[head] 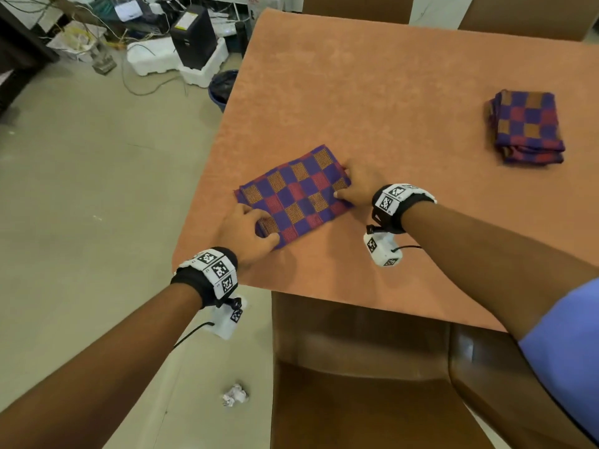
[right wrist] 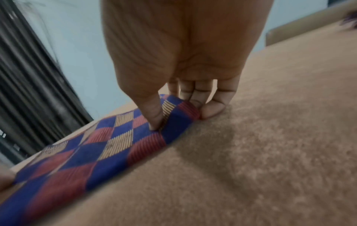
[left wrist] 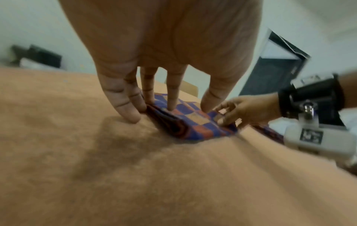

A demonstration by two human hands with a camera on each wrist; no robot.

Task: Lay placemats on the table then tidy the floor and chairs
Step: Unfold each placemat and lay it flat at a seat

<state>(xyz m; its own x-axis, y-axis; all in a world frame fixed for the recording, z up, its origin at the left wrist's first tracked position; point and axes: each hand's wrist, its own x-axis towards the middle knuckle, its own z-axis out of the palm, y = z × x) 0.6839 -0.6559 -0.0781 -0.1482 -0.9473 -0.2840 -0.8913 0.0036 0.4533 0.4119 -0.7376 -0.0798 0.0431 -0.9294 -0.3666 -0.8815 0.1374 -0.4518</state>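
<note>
Both arms reaching forward over the placemat (head: 293, 196). Left hand (head: 244, 230) pinching its near-left corner, thumb on top. Right hand (head: 358, 186) pinching its right edge, fingers curled at the fold.

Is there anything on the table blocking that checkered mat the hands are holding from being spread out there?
Nothing visible blocks it. Both the left hand and right hand already grip the checkered placemat, and the orange tablecloth around it is bare. The stack of folded placemats lies well off to the right.

No words or numbers can be read — only coded wrist markers (head: 217, 268).
</note>
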